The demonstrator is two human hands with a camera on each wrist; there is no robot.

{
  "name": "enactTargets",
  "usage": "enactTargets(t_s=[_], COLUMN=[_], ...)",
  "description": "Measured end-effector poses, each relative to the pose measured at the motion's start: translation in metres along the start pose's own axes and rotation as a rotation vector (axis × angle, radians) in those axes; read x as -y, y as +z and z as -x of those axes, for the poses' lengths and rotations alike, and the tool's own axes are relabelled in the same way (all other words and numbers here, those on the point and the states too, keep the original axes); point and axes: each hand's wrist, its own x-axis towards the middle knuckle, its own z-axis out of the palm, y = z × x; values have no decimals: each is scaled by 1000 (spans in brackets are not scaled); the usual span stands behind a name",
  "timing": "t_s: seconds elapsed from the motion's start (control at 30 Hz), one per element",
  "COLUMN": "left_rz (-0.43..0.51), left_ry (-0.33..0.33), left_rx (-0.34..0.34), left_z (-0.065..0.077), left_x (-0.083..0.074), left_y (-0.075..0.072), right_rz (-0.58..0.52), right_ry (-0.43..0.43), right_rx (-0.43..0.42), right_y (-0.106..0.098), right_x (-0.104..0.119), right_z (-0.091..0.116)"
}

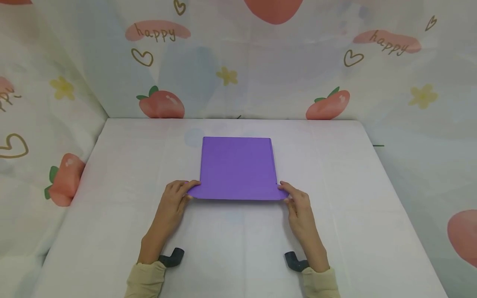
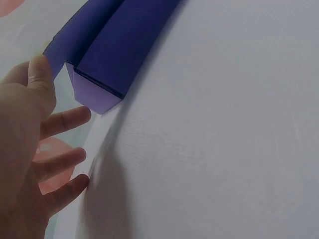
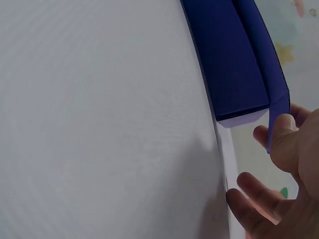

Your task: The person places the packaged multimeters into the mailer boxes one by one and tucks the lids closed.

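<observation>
A purple folding cardboard box (image 1: 238,165) lies flat on the white table, its lid panel facing up and a front flap jutting toward the person. At the flap's left corner, the left hand (image 1: 173,203) pinches the purple card between thumb and index finger. On the opposite corner the right hand (image 1: 301,209) pinches the flap the same way. From the left wrist view, the box's front wall (image 2: 124,45) shows below the raised flap, the other fingers spread loosely. The right wrist view shows the box front (image 3: 229,59) and the flap's tab (image 3: 279,119) held by the thumb. The box's inside is hidden.
The box rests on a white cloth-covered table (image 1: 357,231). Behind and beside it hangs a printed curtain (image 1: 257,74) with fruit, hearts and flowers. Dark wrist mounts (image 1: 173,257) stick out inward near both sleeves.
</observation>
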Motion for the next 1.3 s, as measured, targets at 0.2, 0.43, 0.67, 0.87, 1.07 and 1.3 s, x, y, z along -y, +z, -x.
enactTargets(t_s=[0.2, 0.43, 0.67, 0.87, 1.07, 1.3], left_rz=[-82, -119, -224, -326, -433, -496], left_ry=[29, 18, 19, 191, 265, 241], left_rx=[-22, 13, 18, 24, 180, 217], left_z=[1, 2, -17, -43, -63, -69], left_x=[1, -6, -39, -82, -109, -117], left_y=[0, -9, -16, 10, 51, 71], right_rz=[23, 47, 24, 16, 45, 51], right_ry=[-28, -32, -15, 14, 40, 91], right_rx=[-2, 15, 47, 36, 50, 98], right_y=[0, -1, -4, -3, -2, -1], right_x=[-2, -1, 8, 20, 25, 26], right_z=[-1, -1, -1, -1, 1, 1])
